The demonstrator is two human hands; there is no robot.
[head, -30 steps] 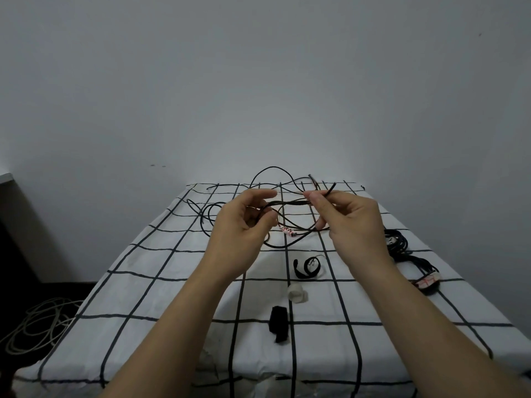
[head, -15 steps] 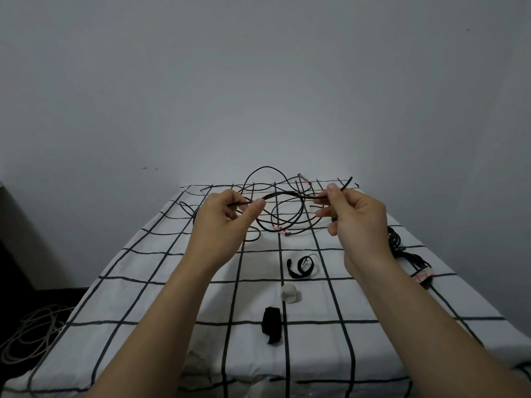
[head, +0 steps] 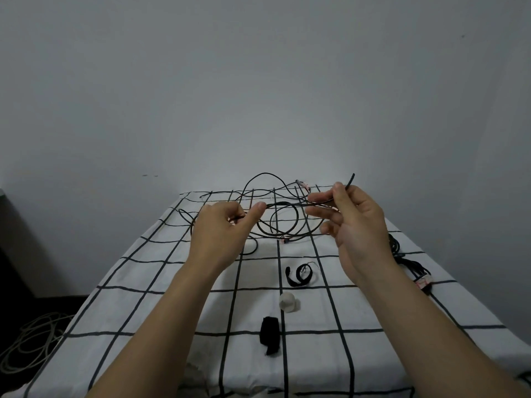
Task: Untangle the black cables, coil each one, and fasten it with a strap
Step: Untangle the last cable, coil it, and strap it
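Note:
A thin black cable lies in loose tangled loops at the far end of the table, partly lifted above the cloth. My left hand pinches one strand of it between thumb and fingers. My right hand pinches the cable near its free end, which sticks up past my thumb. A black strap curled into a loop lies in the middle of the table. A second black strap, folded flat, lies nearer to me. At the right edge rests a coiled black cable bundle.
The table wears a white cloth with a black grid. A small white cap-like piece sits between the two straps. Pale cables lie coiled on the dark floor at the left. A plain grey wall stands behind the table.
Both hands have moved apart and away from me, stretching the cable strand between them. The free end now sticks up above my right hand.

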